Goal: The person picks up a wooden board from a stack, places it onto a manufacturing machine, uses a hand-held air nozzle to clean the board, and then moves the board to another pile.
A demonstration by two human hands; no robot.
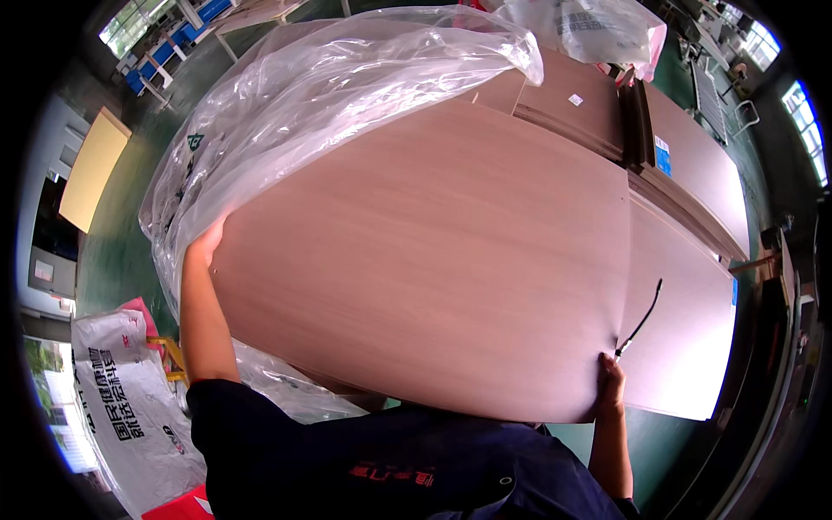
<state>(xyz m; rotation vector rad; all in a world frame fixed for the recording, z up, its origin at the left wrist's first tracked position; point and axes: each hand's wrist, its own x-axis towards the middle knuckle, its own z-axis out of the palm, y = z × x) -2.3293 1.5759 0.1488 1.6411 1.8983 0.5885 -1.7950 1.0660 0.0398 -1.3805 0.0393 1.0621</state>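
A large brown wood-grain panel point(425, 260) lies in front of my body, its near edge close to my dark shirt. At its left end my left hand point(206, 241) grips the edge, the fingers partly hidden at the clear plastic film. This plastic film point(347, 87) is bunched over the panel's far and left sides. My right hand point(611, 381) is closed round the panel's near right edge; its fingers underneath are hidden. Just past that hand a thin black cord point(641, 321) sticks out; whether the hand holds it too, I cannot tell.
More brown panels point(680, 329) lie to the right, with stacked panels point(693, 165) behind them. White plastic wrapping point(598, 30) sits on the far stack. To the left are a printed white sack point(130, 407) and a leaning yellow board point(94, 169). A dark machine edge point(771, 347) runs along the right.
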